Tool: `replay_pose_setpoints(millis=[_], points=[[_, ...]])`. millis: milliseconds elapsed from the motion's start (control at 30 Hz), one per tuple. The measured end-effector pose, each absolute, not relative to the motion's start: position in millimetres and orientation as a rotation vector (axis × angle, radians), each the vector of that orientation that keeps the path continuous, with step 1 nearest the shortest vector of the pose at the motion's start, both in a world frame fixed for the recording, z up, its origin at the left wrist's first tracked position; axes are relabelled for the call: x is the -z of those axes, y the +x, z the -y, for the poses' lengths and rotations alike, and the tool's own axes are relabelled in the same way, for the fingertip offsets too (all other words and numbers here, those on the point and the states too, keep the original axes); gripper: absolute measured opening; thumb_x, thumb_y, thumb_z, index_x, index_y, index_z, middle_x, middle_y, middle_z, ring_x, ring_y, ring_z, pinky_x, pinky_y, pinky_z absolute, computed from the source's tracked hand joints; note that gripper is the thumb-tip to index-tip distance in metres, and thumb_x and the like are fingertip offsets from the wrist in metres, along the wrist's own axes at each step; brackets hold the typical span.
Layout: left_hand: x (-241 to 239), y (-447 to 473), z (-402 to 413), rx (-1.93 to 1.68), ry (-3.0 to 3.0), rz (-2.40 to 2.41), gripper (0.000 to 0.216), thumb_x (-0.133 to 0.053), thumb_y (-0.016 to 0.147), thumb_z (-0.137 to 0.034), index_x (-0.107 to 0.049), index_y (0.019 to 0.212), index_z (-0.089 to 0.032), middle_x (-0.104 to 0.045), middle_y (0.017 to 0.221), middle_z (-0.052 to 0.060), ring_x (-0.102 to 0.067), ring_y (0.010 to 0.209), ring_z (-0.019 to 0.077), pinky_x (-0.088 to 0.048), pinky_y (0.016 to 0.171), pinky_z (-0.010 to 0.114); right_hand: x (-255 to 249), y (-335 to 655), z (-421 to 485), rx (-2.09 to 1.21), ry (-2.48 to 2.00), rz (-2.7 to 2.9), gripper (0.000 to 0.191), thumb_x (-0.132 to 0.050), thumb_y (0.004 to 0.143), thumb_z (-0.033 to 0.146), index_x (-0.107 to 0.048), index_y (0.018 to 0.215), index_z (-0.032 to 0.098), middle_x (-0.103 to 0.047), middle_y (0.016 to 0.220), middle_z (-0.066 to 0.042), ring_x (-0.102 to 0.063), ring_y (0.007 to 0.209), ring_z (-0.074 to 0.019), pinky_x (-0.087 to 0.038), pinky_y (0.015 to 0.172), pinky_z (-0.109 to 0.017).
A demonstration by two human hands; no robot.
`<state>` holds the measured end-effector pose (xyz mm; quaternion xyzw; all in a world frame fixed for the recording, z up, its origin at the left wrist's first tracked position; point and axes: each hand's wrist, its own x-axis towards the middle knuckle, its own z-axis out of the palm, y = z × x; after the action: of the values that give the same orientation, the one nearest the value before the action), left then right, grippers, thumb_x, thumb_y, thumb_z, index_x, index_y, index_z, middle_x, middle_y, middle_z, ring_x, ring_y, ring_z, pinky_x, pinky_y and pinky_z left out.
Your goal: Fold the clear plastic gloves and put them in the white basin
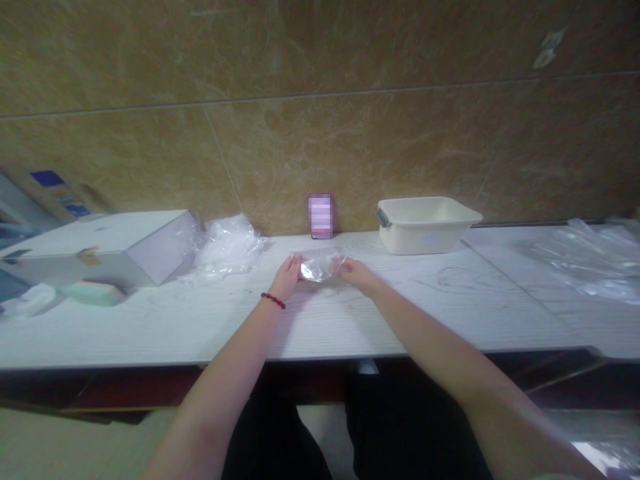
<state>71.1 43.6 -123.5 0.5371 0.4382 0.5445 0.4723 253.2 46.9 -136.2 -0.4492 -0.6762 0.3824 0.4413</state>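
Observation:
Between my two hands, a shiny clear plastic bag is held just above the white wood-grain table. My left hand grips the bag's left end, thumb on top, with a dark red bead bracelet on that wrist. At the opposite end my right hand pinches the bag's edge. Whether anything lies inside the bag, I cannot make out through the glare. Behind it, a phone with a blurred-out screen leans upright against the wall.
A cream plastic bin with a grey handle stands at the back right. Clear plastic bags lie far right. On the left are a pile of plastic bags, a white box and a pale green block.

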Motion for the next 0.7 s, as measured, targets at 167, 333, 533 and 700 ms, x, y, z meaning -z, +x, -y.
replay_pose_setpoints(millis=[167, 333, 533, 700], points=[[123, 71, -43, -1.305, 1.412, -1.139, 0.033, -0.042, 0.073, -0.046, -0.049, 0.08, -0.014, -0.05, 0.066, 0.0, -0.047, 0.054, 0.0076, -0.041, 0.042, 0.017, 135, 254, -47, -1.051, -1.098, 1.606, 0.029, -0.058, 0.06, 0.035, -0.06, 0.078, 0.011, -0.061, 0.076, -0.004, -0.055, 0.071, -0.0136, -0.041, 0.068, -0.027], [128, 67, -48, -1.253, 1.564, -1.209, 0.034, -0.042, 0.074, -0.042, -0.047, 0.092, -0.013, -0.046, 0.058, -0.003, -0.043, 0.043, 0.0058, -0.037, 0.038, 0.017, 136, 253, -49, -1.139, -1.087, 1.522, 0.024, -0.059, 0.06, 0.032, -0.057, 0.072, 0.012, -0.06, 0.065, -0.002, -0.055, 0.061, -0.0104, -0.043, 0.063, -0.025], [124, 62, -44, -1.213, 1.672, -1.186, 0.057, -0.042, 0.077, -0.031, -0.016, 0.127, -0.022, -0.044, 0.052, -0.007, -0.043, 0.039, 0.0039, -0.035, 0.04, 0.014, 136, 252, -51, -1.21, -1.142, 1.457, 0.019, -0.059, 0.062, 0.029, -0.055, 0.071, 0.013, -0.059, 0.059, 0.0, -0.055, 0.055, -0.0084, -0.044, 0.057, -0.021], [122, 61, -44, -1.166, 1.663, -1.105, 0.049, -0.042, 0.077, -0.029, -0.029, 0.123, -0.023, -0.05, 0.063, -0.003, -0.043, 0.042, 0.0034, -0.037, 0.041, 0.015, 133, 251, -48, -1.238, -1.244, 1.443, 0.015, -0.057, 0.065, 0.026, -0.052, 0.072, 0.014, -0.058, 0.056, 0.0, -0.052, 0.047, -0.0069, -0.041, 0.044, -0.017]])
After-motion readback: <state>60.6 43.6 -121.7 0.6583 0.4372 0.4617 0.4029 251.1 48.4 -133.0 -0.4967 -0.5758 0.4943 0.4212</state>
